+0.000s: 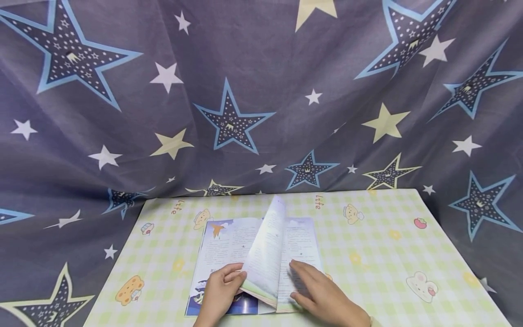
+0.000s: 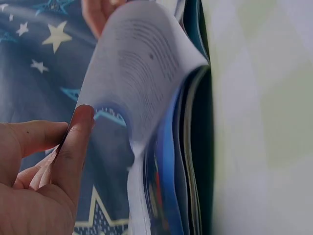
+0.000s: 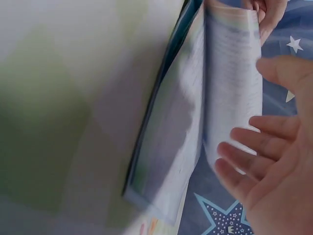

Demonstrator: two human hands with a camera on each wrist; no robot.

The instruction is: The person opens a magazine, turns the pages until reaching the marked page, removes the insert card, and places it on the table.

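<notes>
Head view shows both hands at six o'clock, nearest the camera, working an open book [image 1: 253,259] that lies on the counter [image 1: 388,254] just beyond them. At about seven o'clock the left hand [image 1: 220,290] rests on the book's lower left page, its thumb and fingertips pinching the bottom edge of a raised leaf [image 1: 267,245]. At about five o'clock the right hand [image 1: 318,290] lies flat on the lower right page, fingers spread and relaxed, holding nothing. That leaf stands between the two hands, arching up and away toward twelve o'clock.

Seen from the left wrist, the leaf [image 2: 142,73] curls over in a loose bow just beside the thumb [image 2: 73,147], with a sheaf of blue-edged pages fanned beneath it. Seen from the right wrist, the right hand [image 3: 274,161] hovers open with fingers parted, just beside the blurred pages [image 3: 230,83].

Pale printed text covers both pages; a blue picture with an orange shape sits at the upper left corner, and dark blue art at the lower left.

Farther out, the counter wears a green-and-yellow check cloth with cartoon animals. Behind it hangs a grey-blue curtain [image 1: 245,91] printed with stars.
</notes>
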